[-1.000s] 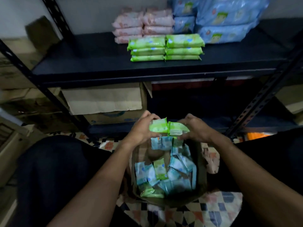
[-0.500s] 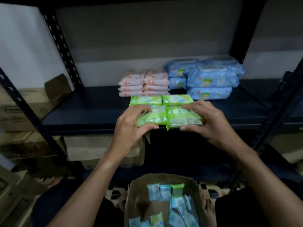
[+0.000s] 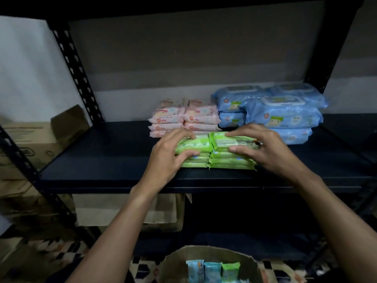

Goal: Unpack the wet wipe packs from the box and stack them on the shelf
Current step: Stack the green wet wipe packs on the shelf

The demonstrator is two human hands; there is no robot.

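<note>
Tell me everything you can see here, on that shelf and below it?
green packs: two stacks side by side, green, front of the shelf
pink packs: two stacks, pink, behind the green ones
blue packs: several larger ones, blue, back right of the shelf
shelf: one, black, across the middle
box: one, brown, bottom centre, below the shelf
small packs: three showing, two blue and one green, inside the box
cardboard boxes: several, brown, left of the rack and under the shelf
left hand: grips the top pack of the left green stack
right hand: grips the top pack of the right green stack
</note>
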